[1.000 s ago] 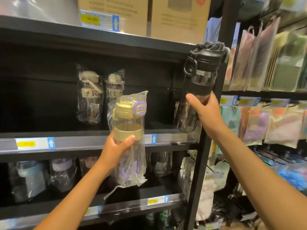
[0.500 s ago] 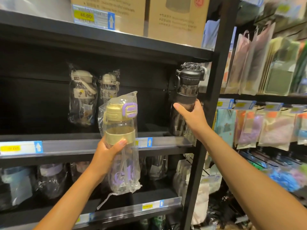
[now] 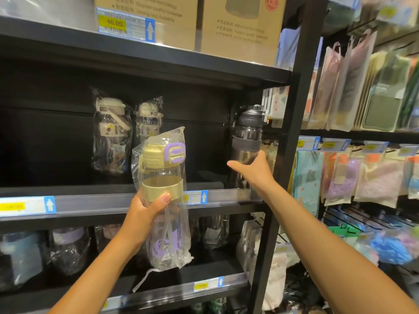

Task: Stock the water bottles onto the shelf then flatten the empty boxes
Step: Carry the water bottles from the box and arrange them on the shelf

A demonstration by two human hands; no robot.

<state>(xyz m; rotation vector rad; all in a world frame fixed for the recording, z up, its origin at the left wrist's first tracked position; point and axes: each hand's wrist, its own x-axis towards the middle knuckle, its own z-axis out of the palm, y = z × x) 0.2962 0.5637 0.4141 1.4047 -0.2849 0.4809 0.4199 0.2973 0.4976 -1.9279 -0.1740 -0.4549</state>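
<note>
Head view: grips with left hand (image 3: 145, 214), fingers curled, a gold-lidded clear bottle (image 3: 162, 168) in crinkly film, cylinder upright, lid up, just before the shelf (image 3: 90, 200) edge. Clasps with right hand (image 3: 254, 171) a smoky dark bottle (image 3: 246, 137), likewise upright, at that shelf's right end.

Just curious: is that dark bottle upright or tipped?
Upright: the dark bottle stands vertical, cap on top, in the right hand. Resting on the shelf? Cannot tell.

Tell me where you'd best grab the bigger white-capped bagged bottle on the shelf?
Probably round its clear middle, from the open front: the bigger white-capped bottle stands upright, with the back panel behind and the upper shelf overhead.
</note>
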